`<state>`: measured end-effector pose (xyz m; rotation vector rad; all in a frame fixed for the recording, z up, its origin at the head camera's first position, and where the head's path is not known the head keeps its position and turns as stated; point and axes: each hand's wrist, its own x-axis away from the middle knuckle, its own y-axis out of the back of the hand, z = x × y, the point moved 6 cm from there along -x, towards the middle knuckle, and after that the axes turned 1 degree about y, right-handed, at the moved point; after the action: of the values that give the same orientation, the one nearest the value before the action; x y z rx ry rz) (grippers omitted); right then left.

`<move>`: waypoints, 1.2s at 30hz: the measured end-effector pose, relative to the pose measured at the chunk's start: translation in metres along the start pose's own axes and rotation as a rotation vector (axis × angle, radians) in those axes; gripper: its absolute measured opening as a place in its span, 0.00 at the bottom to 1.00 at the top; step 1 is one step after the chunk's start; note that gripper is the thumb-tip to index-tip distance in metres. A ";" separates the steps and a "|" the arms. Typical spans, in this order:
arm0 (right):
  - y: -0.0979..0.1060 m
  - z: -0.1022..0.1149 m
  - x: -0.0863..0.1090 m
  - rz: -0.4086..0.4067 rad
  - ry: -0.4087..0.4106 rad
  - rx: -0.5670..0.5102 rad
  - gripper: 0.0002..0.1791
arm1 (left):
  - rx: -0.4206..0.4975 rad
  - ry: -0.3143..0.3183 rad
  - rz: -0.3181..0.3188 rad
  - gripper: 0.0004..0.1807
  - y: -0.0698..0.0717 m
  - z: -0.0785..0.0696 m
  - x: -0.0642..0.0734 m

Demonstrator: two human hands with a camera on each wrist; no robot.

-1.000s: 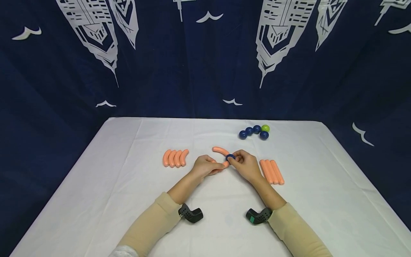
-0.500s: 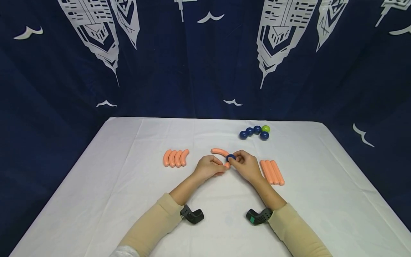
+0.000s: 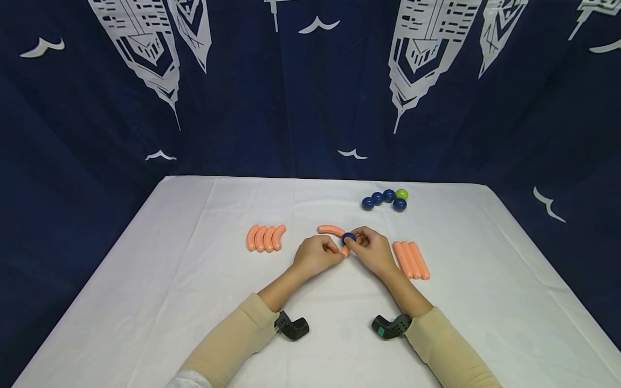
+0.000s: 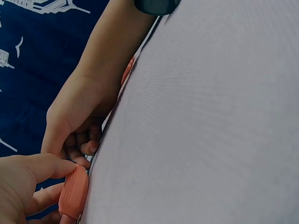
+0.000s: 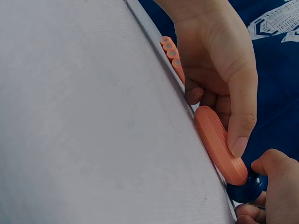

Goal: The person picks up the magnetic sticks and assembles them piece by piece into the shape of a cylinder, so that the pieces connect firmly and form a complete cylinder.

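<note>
My right hand [image 3: 373, 250] pinches a dark blue ball [image 3: 347, 237] between thumb and fingers, close over the white table. A curved orange rod [image 3: 331, 229] reaches left from that ball. A second orange rod [image 5: 219, 144] meets the ball from the near side, and my left hand [image 3: 315, 255] holds it, thumb pressed on its ridged flank in the right wrist view. In the left wrist view, this orange rod [image 4: 74, 190] partly hides behind the right hand's fingers [image 4: 53, 163].
Several curved orange rods [image 3: 264, 238] lie side by side on the left. Three straight orange rods [image 3: 411, 260] lie beside the right wrist. Farther back are several blue balls [image 3: 388, 196] and a green ball [image 3: 401, 194]. A dark blue curtain hangs behind the white table [image 3: 218, 302].
The left hand has moved slightly right and nearer, swinging its rod round the ball toward the near side. The other curved rod has shifted a little left and nearer. The right hand has stayed put.
</note>
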<state>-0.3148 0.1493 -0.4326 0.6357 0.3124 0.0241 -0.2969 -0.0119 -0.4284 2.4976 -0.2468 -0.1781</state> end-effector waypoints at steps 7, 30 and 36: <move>-0.001 0.000 0.000 0.001 0.004 0.001 0.13 | -0.003 0.001 -0.003 0.10 0.000 0.000 0.001; 0.003 0.001 0.001 -0.003 -0.024 0.021 0.16 | -0.085 -0.090 -0.170 0.07 0.024 -0.002 -0.018; 0.004 0.006 0.005 0.002 -0.061 0.055 0.20 | -0.178 -0.117 -0.243 0.06 0.033 0.000 -0.027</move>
<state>-0.3078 0.1496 -0.4278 0.6901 0.2541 -0.0026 -0.3279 -0.0324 -0.4064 2.3367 0.0253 -0.4280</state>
